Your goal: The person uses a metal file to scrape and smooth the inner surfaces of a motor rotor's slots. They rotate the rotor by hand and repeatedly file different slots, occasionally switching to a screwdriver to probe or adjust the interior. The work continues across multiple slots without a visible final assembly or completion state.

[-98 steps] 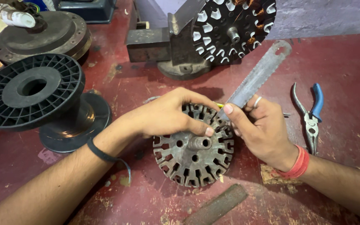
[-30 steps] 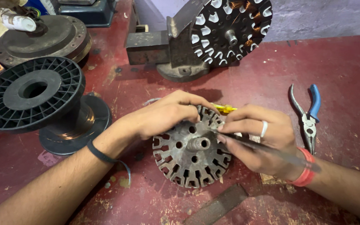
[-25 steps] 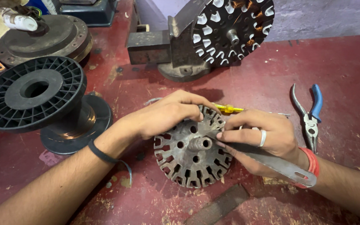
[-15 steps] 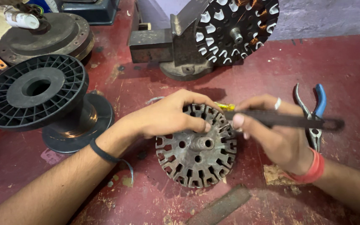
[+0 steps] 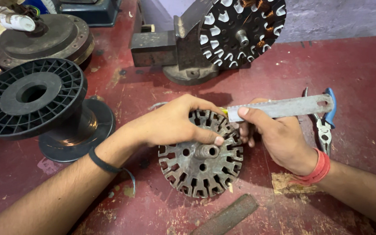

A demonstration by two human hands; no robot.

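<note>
A round slotted metal stator core (image 5: pixel 201 167) lies flat on the red table (image 5: pixel 362 69). My left hand (image 5: pixel 175 124) rests on its upper rim, thumb pressed beside the centre hub. Just right of the core, my right hand (image 5: pixel 273 137) grips a flat metal strip (image 5: pixel 283 106) that lies level and points right. A small yellow piece (image 5: pixel 224 112) shows at the core's top edge between the two hands.
Blue-handled pliers (image 5: pixel 325 119) lie right of my right hand. A black plastic spool (image 5: pixel 35 100) stands at the left. A wound stator (image 5: pixel 240 30) is held in a vise (image 5: pixel 166 48) at the back. A flat metal file (image 5: pixel 227 216) lies near the front edge.
My right hand has turned the metal strip from pointing down-right under the wrist to lying level above the hand. My left hand has stayed on the core.
</note>
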